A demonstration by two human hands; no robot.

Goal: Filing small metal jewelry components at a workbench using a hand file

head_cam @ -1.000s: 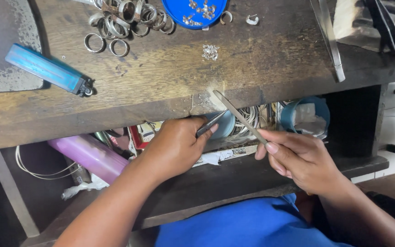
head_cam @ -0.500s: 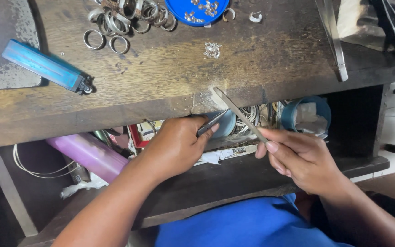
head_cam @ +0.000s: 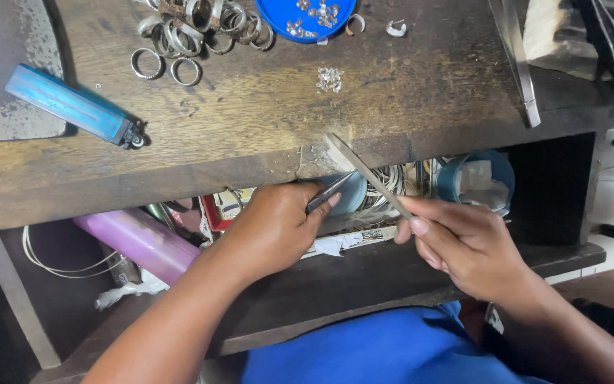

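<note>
Nearest us, our right hand is closed on a flat metal file slanting up to the wooden worktop edge. Beside it, our left hand pinches a small dark piece. Farther off lie silver rings, a blue lighter and a blue dish.

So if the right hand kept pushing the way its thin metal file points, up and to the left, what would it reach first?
Probably the worn wooden bench edge: the thin metal file in the right hand already has its tip there, though depth is unclear.
</note>
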